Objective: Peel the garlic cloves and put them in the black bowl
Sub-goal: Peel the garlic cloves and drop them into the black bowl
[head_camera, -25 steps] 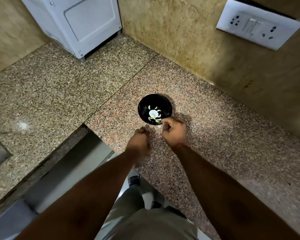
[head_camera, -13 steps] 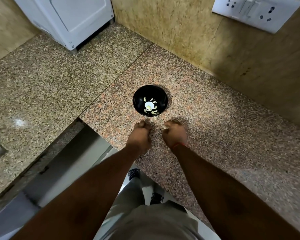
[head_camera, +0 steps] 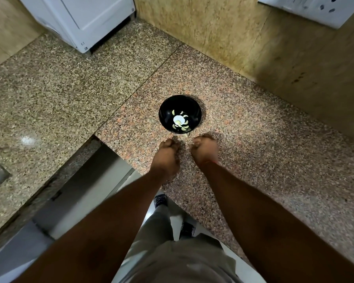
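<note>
Black bowl (head_camera: 180,113) on granite counter (head_camera: 253,152); peeled garlic cloves (head_camera: 184,127) inside.
Left hand (head_camera: 168,158) and right hand (head_camera: 205,150) curled just before bowl, apparently around a pale scrap (head_camera: 185,135); hold cannot be made out.

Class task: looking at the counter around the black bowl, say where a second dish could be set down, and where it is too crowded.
Free: the pinkish granite right of the black bowl, up to the wall, and the grey slab to its left, before the white appliance. Crowded: the strip just in front of the bowl, where the left hand and right hand flank a small pale scrap.
</note>
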A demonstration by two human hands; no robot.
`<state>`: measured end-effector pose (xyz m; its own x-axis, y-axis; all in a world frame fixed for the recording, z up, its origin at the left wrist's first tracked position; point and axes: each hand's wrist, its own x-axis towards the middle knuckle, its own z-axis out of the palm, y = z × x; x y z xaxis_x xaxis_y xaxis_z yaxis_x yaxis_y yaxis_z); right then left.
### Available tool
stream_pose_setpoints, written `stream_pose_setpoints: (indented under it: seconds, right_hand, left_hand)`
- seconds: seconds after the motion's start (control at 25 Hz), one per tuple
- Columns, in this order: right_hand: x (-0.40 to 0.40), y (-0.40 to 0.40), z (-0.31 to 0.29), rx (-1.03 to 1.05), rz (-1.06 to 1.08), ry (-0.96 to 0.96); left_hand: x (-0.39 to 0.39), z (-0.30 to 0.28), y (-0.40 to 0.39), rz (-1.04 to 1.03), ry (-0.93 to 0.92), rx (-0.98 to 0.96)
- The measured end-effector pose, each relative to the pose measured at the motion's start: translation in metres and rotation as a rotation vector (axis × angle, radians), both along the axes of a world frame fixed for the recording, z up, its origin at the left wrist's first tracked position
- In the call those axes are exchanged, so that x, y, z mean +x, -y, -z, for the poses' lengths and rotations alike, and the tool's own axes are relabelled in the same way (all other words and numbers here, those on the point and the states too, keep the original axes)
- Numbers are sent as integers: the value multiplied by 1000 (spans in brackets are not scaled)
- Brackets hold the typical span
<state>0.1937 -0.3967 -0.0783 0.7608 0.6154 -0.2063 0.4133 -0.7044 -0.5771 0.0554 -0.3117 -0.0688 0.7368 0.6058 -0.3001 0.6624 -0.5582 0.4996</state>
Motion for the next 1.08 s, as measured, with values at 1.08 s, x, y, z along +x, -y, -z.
stream_pose_setpoints:
  seconds: [1.08]
  right_hand:
    - [-40, 62, -7, 52, -343, -137]
  left_hand:
    - [-20, -12, 46, -198, -15, -260]
